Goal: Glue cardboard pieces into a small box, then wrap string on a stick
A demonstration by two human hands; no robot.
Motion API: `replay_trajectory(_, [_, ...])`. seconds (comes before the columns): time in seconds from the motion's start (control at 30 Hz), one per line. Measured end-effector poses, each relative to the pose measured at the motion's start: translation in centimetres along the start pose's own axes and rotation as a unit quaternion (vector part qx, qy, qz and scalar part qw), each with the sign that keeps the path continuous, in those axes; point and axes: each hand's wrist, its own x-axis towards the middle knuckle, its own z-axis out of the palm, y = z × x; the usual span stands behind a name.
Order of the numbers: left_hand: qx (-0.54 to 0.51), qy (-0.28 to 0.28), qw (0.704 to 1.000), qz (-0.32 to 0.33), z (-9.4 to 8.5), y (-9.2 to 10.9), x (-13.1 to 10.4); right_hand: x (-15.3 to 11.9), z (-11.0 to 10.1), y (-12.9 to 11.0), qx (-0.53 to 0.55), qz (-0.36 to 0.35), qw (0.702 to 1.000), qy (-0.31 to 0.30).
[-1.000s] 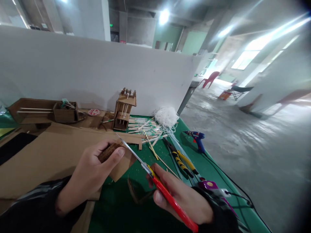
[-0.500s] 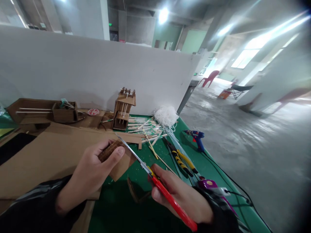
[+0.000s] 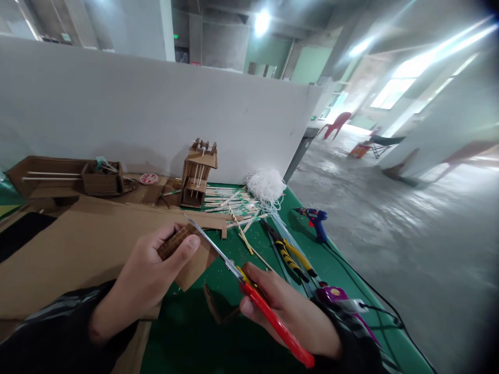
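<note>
Between the thumb and fingers of my left hand [image 3: 150, 270] is a small brown cardboard piece [image 3: 177, 241] with a ridged edge, and a flat cardboard flap [image 3: 198, 262] extends below it. My right hand [image 3: 283, 306] is wrapped round scissors with red and yellow handles [image 3: 277, 326]. Their metal blades [image 3: 212, 244] point up and left, and the tips lie against the upper end of the brown piece. A large cardboard sheet [image 3: 89, 244] lies under and behind my left hand. Beneath the scissors, a bent cardboard strip [image 3: 211, 304] rests on the green table.
A cardboard structure [image 3: 197, 174] stands against the white partition [image 3: 156, 109], beside thin sticks [image 3: 226, 200] and white strands [image 3: 267, 187]. Yellow-black pliers [image 3: 290, 259], a blue glue gun [image 3: 316, 221] with its cable and a purple device [image 3: 333, 294] lie at the right. An open cardboard box [image 3: 58, 174] is at the left.
The view has shifted very slightly. Both hands keep their hold, and the blades remain at the cardboard piece with little visible movement.
</note>
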Motion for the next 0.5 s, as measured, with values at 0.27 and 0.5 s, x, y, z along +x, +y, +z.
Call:
replay_trajectory(0.27, [-0.010, -0.006, 1.000, 0.002, -0.05, -0.23, 0.13, 0.03, 0.07, 0.19, -0.001, 0.000, 1.000, 0.013])
replay_trajectory(0.5, [-0.023, -0.042, 0.999, 0.011, 0.78, 0.09, -0.15, -0.22, -0.14, -0.09, -0.040, -0.039, 0.998, 0.015])
